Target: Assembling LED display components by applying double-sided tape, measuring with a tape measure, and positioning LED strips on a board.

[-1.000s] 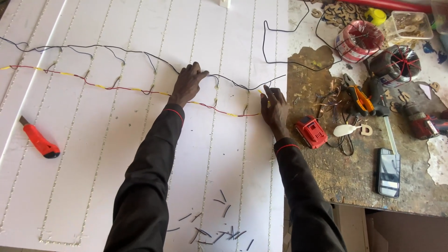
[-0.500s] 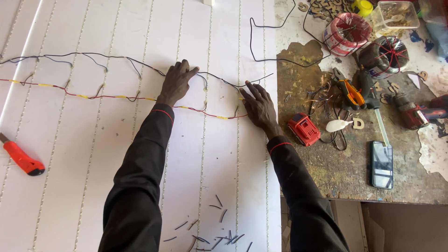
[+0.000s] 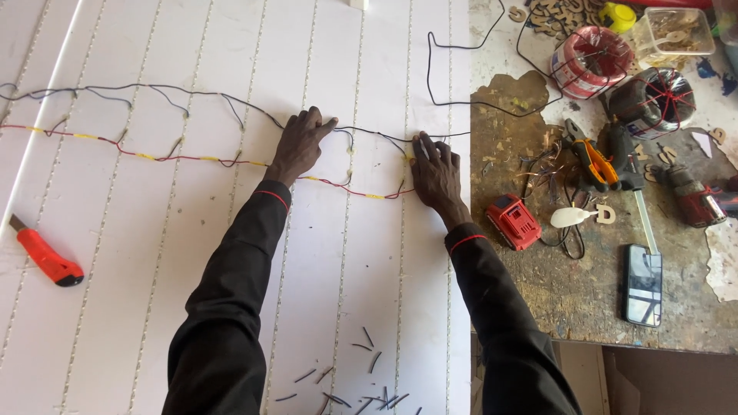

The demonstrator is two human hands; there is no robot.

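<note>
Wires are what your two hands are busy with. Your left hand [image 3: 298, 146] lies flat on the big white board [image 3: 192, 292], its fingers spread and pressing the thin black wire [image 3: 192, 94] down. Your right hand [image 3: 434, 169] lies flat too, at about 3 o'clock from the left one, with its fingers pressing where the black wire and the red and yellow wire [image 3: 154, 156] come close. Neither hand is closed around anything; they only push down.

Both wires run across the board from 9 o'clock toward your hands. They look thin, light and bendy, so they will likely spring up if you let go. I think it is best to pinch them close to the little joints, and gently, because those joints may pull apart.

An orange cutter [image 3: 46, 257] lies at 8 o'clock from your left hand. Small black wire bits [image 3: 361, 376] lie at 6 o'clock. The messy surface [image 3: 576, 307] sits at 3 o'clock.
</note>
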